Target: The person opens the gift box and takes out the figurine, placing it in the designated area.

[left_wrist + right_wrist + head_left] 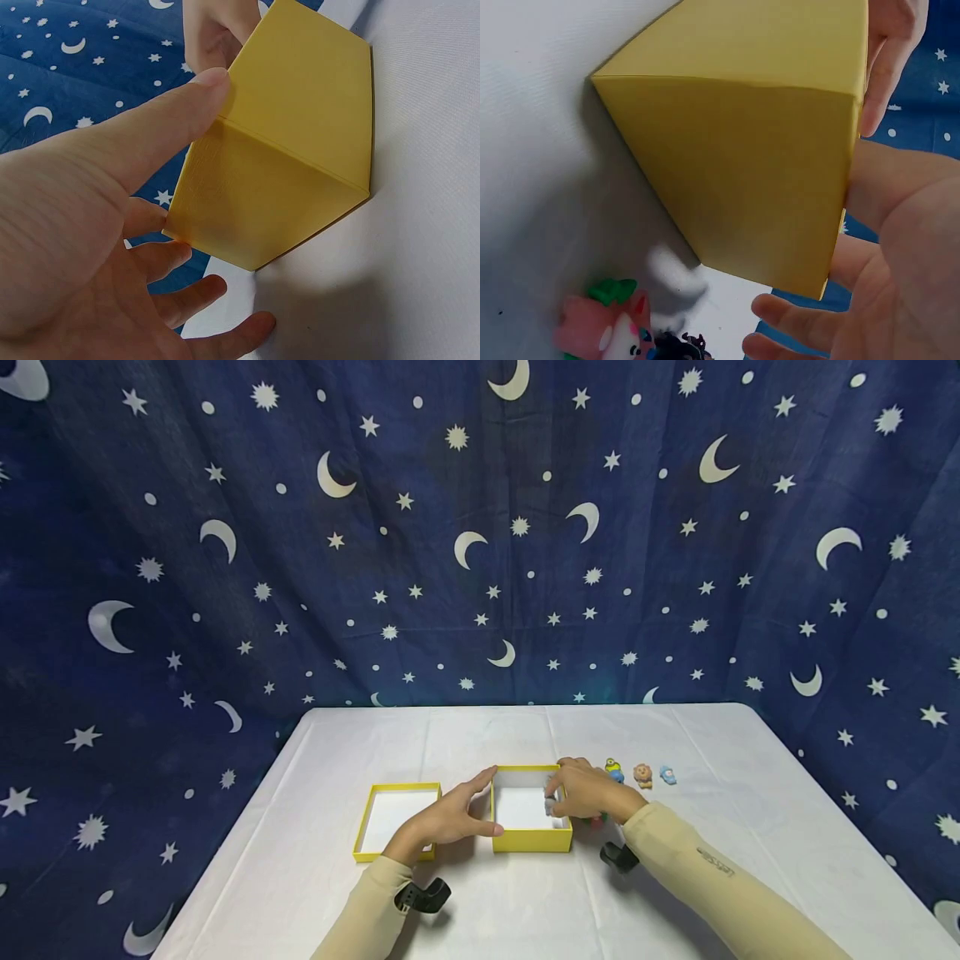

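Observation:
An open yellow box [532, 841] with a white inside stands on the table. My left hand [450, 817] holds it at its left side, thumb at the near corner and forefinger at the far one; the other fingers spread loosely in the left wrist view. My right hand [588, 789] reaches over the right wall, thumb and forefinger inside the box. Between them is a small grey figure [549, 806], mostly covered by the fingers; whether it touches the box floor I cannot tell. In the right wrist view the box wall [727, 157] hides those fingertips.
Left of the box lies a shallow yellow lid [405, 786], white side up. To the right stand a yellow-and-blue figure [613, 768], a brown animal figure [642, 776] and a light blue one [667, 775]. A pink figure [589, 326] and a dark figure [686, 346] sit beside the box.

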The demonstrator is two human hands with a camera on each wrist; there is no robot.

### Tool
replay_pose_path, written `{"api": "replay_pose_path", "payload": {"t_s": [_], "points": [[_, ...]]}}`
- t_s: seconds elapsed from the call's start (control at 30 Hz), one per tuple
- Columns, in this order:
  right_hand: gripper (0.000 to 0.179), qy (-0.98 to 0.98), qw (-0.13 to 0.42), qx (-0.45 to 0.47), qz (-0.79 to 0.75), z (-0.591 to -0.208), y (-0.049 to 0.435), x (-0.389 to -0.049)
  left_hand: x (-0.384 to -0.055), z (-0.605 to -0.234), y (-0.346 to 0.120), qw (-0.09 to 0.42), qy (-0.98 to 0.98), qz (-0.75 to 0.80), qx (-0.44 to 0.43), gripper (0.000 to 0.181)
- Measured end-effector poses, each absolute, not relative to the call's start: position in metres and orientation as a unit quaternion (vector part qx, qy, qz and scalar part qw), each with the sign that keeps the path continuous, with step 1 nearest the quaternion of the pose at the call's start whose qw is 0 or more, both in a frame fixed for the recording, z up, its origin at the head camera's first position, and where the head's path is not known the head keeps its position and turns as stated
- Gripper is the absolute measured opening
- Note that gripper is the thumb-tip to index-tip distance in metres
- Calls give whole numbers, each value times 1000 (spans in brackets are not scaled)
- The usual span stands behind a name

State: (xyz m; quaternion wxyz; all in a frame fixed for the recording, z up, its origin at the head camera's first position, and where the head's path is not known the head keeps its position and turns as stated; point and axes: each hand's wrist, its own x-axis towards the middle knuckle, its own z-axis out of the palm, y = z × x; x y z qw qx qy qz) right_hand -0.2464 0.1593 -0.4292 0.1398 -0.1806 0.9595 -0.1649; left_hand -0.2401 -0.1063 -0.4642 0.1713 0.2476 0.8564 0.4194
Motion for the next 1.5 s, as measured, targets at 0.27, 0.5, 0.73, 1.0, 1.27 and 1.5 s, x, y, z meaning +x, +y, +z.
{"api": "replay_pose_path", "payload": {"t_s": [0.27,0.5,0.73,1.0,1.27,1.5], "points": [[22,960,163,-171,-150,-430,152,-253,-239,-464,-107,169,856,420,251,101],[17,967,150,-153,-136,-428,144,-251,-239,-465,-108,166,857,419,251,101],[15,975,136,-131,-117,-432,139,-251,-238,-465,-107,165,855,422,251,99],[14,978,129,-117,-115,-436,136,-250,-238,-465,-106,162,853,427,253,98],[13,980,117,-118,-113,-434,135,-246,-239,-466,-107,164,854,422,255,100],[10,980,109,-118,-120,-438,136,-247,-238,-465,-106,164,856,420,253,99]]}}
